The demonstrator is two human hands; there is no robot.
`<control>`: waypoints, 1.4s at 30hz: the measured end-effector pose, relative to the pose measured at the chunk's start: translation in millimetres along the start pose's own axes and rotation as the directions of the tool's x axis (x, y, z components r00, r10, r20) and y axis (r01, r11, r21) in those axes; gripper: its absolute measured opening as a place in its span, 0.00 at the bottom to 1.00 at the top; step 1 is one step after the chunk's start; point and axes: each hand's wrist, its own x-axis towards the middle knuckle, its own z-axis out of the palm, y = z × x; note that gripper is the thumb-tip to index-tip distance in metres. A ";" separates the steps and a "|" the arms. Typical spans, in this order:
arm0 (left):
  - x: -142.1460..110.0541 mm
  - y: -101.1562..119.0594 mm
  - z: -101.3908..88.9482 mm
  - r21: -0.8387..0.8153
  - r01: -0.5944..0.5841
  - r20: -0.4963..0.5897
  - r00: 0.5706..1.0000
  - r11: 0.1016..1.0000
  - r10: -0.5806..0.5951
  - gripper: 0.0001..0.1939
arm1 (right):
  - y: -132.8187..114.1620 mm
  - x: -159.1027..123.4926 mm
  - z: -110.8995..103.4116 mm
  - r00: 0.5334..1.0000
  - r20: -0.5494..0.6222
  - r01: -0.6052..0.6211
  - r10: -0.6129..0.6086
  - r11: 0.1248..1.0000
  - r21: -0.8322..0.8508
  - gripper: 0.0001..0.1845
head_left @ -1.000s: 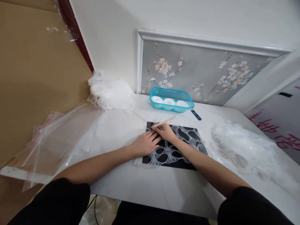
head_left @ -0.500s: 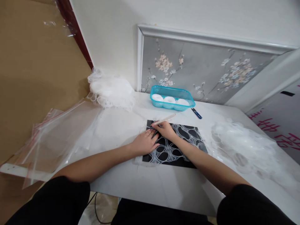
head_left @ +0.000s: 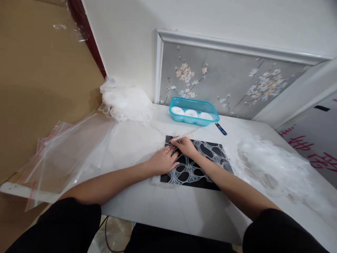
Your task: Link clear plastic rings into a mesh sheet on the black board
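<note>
A black sheet point(head_left: 201, 182) lies on the white table in front of me, with sheer lace point(head_left: 181, 174) in a looping white pattern spread over it. My left hand point(head_left: 163, 161) rests flat on the lace at the sheet's left side, fingers spread. Close beside its fingertips, my right hand point(head_left: 185, 146) pinches a thin pale stick like a pencil point(head_left: 187, 134), tilted with its upper end to the right. The stick's lower tip, near the sheet's top left corner, is too small to make out.
A blue plastic basket point(head_left: 195, 121) with white rolls stands against the wall, with blue thread snips point(head_left: 220, 129) beside it. White lace is heaped in a pile point(head_left: 126, 102) at the back left and a sheer pile point(head_left: 279, 168) at right. Clear plastic bags point(head_left: 68, 151) cover the left side.
My left hand's fingers have drawn back slightly from the right hand's fingertips. The right hand keeps its grip on the stick in nearly the same place; the view shifts a little.
</note>
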 end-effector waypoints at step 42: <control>-2.4 1.1 -30.7 -0.310 -0.047 -0.013 0.999 0.950 0.045 0.31 | -82.3 -68.9 -175.5 0.914 -0.259 0.086 0.313 0.474 0.876 0.05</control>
